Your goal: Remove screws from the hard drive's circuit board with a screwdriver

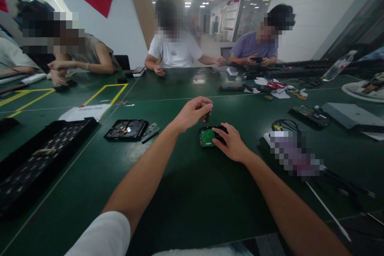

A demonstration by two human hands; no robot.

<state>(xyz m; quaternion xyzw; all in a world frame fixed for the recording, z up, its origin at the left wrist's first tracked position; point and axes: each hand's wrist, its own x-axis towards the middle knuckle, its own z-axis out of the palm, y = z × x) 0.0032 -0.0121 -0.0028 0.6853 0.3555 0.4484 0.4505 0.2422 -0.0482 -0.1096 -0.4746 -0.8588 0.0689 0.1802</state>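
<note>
A hard drive with a green circuit board (207, 137) lies board side up on the dark green table. My right hand (231, 141) rests on its right part, fingers spread over the board and the black casing. Just above the drive's upper left edge is my left hand (196, 113), its fingers closed around a small dark tool (206, 117) that points down; its tip is too small to make out. Left of my forearm lie an opened black hard drive (127, 129) and a loose circuit board (151, 131).
A long black tray (45, 156) stands at the left. On the right are another drive (310, 115), a grey box (354, 116), cables and a blurred-out item (294, 156). Scissors (276, 85) and a bottle (339, 66) lie farther back. Several people sit across the table.
</note>
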